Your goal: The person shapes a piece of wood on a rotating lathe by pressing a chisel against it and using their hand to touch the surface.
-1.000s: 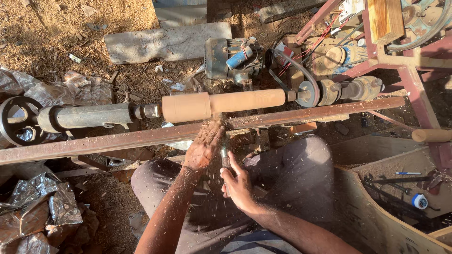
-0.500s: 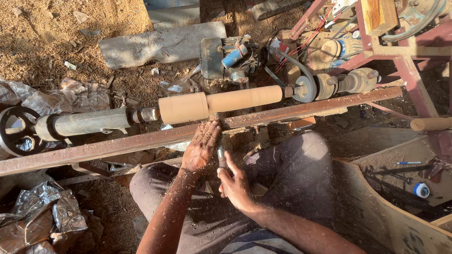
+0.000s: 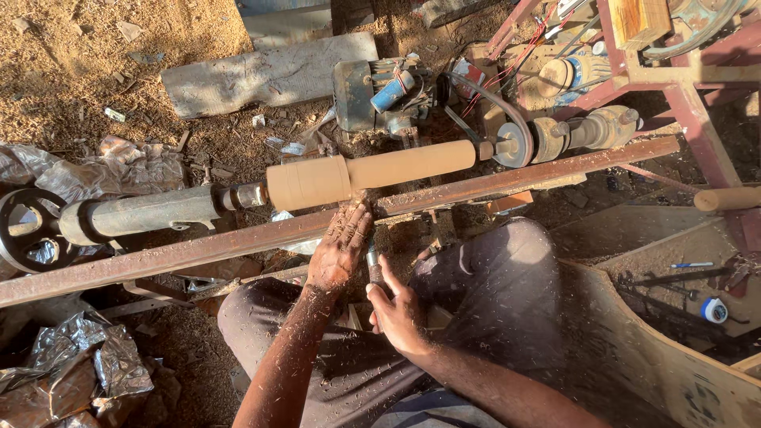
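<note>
A round wooden workpiece is mounted lengthwise on a lathe; its left part is thicker, its right part thinner. In front of it runs a rusty iron rail. My left hand, dusted with shavings, lies over that rail with its fingers on a metal chisel, whose tip points at the step in the wood. My right hand grips the chisel's rear end near my lap. Most of the chisel is hidden by both hands.
A motor with a belt drives the lathe from behind. A handwheel and tailstock sit at the left. Sawdust and crumpled foil cover the ground. A wooden board with small tools lies at the right.
Both hands stay on the chisel at the rail; the camera view has shifted slightly. No clear movement of the tool along the wood.
</note>
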